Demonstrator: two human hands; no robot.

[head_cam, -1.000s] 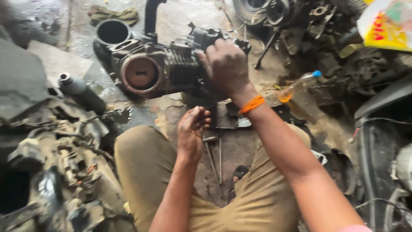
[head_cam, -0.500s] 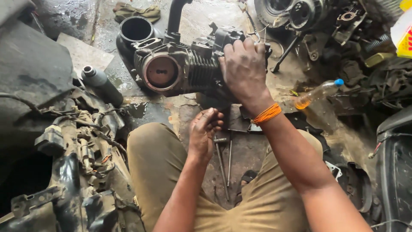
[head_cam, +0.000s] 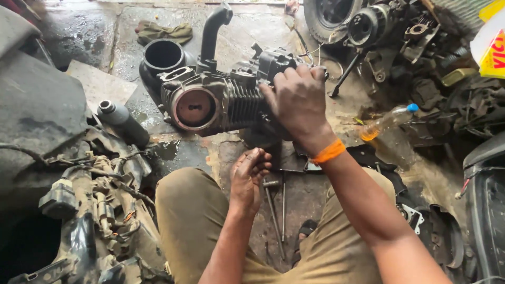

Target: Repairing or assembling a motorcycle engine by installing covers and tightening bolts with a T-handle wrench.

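The right hand (head_cam: 300,102) grips the top of the engine (head_cam: 221,100), which lies on the oily floor (head_cam: 105,84) in front of the person's knees. The left hand (head_cam: 250,176) hangs loosely curled, palm up, holding nothing, just above long rods (head_cam: 273,215) on the floor. A plastic bottle (head_cam: 386,122) lies to the right, a grey cylinder (head_cam: 122,122) to the left.

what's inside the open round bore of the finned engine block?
Inside the grimy finned metal engine block, the bore shows a reddish-brown round piston face with a small dark mark at its centre. Anything behind it is hidden. The right hand covers the block's right end.
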